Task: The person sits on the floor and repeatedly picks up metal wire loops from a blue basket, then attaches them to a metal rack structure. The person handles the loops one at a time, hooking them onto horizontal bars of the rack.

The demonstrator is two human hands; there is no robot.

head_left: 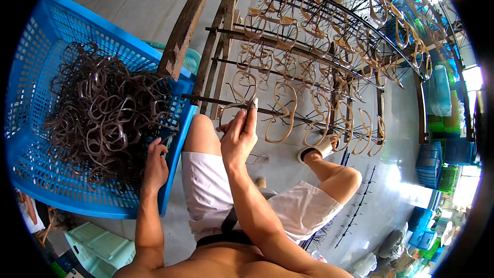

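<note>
My right hand (241, 133) is raised in front of a rack, its thumb and fingers closed around an amber eyeglass frame (256, 86) at the near end of a dark bar (218, 101). A pale cover shows on one fingertip. Low inside the right wall of a blue basket (172, 139) is my left hand (156, 169), fingers curled, beside a heap of dark brown eyeglass frames (105, 108). A small dark piece lies at its fingertips; whether they grip it is unclear. More amber frames (282, 113) hang in a row along the bar, right of my right hand.
Wooden posts (188, 25) carry several bars of hanging frames, filling the far right. A mint-green crate (98, 249) stands at the lower left. Blue baskets (429, 164) are stacked at the right, and a thin spiked bar (355, 206) lies on the floor.
</note>
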